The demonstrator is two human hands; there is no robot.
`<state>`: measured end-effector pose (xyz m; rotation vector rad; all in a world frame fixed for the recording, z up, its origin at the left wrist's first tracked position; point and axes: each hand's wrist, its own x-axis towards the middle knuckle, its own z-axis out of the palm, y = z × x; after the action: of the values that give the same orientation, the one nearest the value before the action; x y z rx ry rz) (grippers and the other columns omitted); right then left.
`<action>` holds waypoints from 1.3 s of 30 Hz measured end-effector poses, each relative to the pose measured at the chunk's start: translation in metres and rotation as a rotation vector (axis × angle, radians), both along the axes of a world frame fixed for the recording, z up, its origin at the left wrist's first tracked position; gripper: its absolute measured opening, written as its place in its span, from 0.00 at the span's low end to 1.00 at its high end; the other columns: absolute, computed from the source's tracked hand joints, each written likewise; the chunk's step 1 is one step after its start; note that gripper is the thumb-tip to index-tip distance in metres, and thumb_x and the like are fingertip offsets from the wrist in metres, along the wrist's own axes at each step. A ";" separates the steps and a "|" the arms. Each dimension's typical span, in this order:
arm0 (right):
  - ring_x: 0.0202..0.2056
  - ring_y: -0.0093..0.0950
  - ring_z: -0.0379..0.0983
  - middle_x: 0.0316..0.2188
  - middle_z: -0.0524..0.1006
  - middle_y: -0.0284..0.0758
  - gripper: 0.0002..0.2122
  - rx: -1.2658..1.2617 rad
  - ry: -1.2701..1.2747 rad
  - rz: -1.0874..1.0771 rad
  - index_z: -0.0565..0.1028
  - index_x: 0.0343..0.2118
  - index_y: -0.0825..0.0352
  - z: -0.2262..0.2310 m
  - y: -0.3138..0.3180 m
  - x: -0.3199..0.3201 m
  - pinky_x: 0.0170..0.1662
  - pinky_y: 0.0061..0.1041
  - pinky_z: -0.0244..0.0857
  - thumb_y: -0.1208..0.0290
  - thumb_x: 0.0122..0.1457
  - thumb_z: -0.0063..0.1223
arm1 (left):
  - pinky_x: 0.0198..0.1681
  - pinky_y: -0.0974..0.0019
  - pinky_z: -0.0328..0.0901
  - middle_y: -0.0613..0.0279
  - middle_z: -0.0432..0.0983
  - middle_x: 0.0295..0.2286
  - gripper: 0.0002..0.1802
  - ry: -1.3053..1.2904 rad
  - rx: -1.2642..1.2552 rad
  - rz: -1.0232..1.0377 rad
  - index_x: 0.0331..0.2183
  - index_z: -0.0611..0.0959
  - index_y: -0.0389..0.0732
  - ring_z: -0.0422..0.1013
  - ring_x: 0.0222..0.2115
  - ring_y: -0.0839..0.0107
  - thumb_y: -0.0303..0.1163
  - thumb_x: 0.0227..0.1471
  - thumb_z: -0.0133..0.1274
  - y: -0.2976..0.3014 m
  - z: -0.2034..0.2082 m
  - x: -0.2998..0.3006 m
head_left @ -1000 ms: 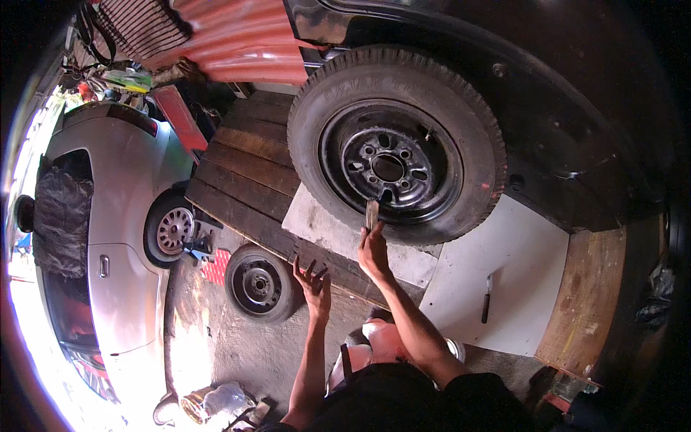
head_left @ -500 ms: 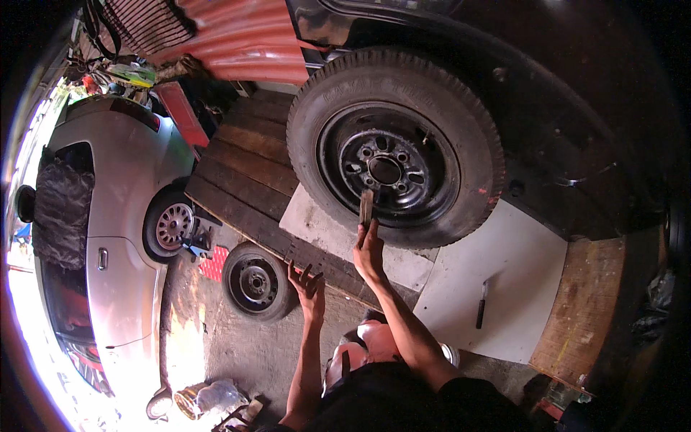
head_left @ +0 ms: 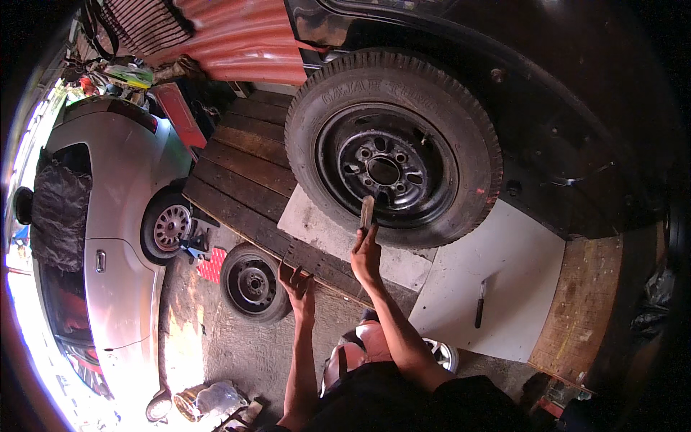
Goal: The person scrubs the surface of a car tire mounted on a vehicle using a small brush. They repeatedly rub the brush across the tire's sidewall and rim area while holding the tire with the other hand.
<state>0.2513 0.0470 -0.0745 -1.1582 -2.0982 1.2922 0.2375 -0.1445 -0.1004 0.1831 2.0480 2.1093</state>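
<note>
A black steel wheel with a treaded tyre [head_left: 306, 155] leans upright against a dark vehicle body. My right hand [head_left: 366, 261] is closed around a flat, narrow grey-brown strip [head_left: 368, 210], whose exact kind I cannot make out. Its upper end overlaps the lower part of the wheel's black rim [head_left: 384, 171]; whether it touches the metal is unclear. My left hand [head_left: 298, 291] is empty with its fingers apart. It hovers by the front edge of the wooden plank platform [head_left: 248, 173], just right of a smaller wheel [head_left: 257, 282] on the floor.
A silver car [head_left: 121, 237] stands at the left. On a white board [head_left: 497, 288] to the right lies a black-handled tool [head_left: 480, 311]. Beyond it is a brown wooden board [head_left: 576, 309]. Red corrugated sheeting [head_left: 245, 39] rises at the back. The dark vehicle body [head_left: 554, 108] fills the upper right.
The strip in my right hand has tilted slightly and come down a little from the wheel's hub. My left hand has shifted slightly left, its fingers less spread.
</note>
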 end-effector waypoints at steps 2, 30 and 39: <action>0.20 0.54 0.73 0.17 0.74 0.54 0.21 0.153 0.025 -0.041 0.56 0.59 0.70 0.003 0.017 -0.014 0.17 0.46 0.59 0.63 0.70 0.41 | 0.46 0.67 0.67 0.52 0.63 0.56 0.47 0.013 0.039 0.002 0.66 0.50 0.51 0.70 0.45 0.67 0.18 0.50 0.52 -0.002 -0.004 -0.001; 0.27 0.54 0.76 0.26 0.77 0.57 0.21 0.110 0.137 0.176 0.60 0.60 0.68 -0.006 -0.008 0.014 0.25 0.49 0.66 0.63 0.69 0.40 | 0.38 0.72 0.67 0.59 0.70 0.50 0.48 0.076 -0.076 0.020 0.66 0.48 0.54 0.68 0.38 0.75 0.21 0.53 0.56 0.011 0.001 0.000; 0.30 0.57 0.75 0.29 0.77 0.59 0.21 0.080 0.002 0.224 0.64 0.59 0.68 -0.017 -0.006 0.015 0.28 0.49 0.68 0.62 0.67 0.44 | 0.44 0.66 0.67 0.48 0.67 0.54 0.49 -0.109 -0.051 -0.002 0.66 0.47 0.55 0.70 0.41 0.69 0.22 0.52 0.56 0.014 0.009 -0.014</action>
<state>0.2660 0.0411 -0.0913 -0.9088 -2.3085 1.2903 0.2231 -0.1308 -0.0911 0.0610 2.0356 2.0161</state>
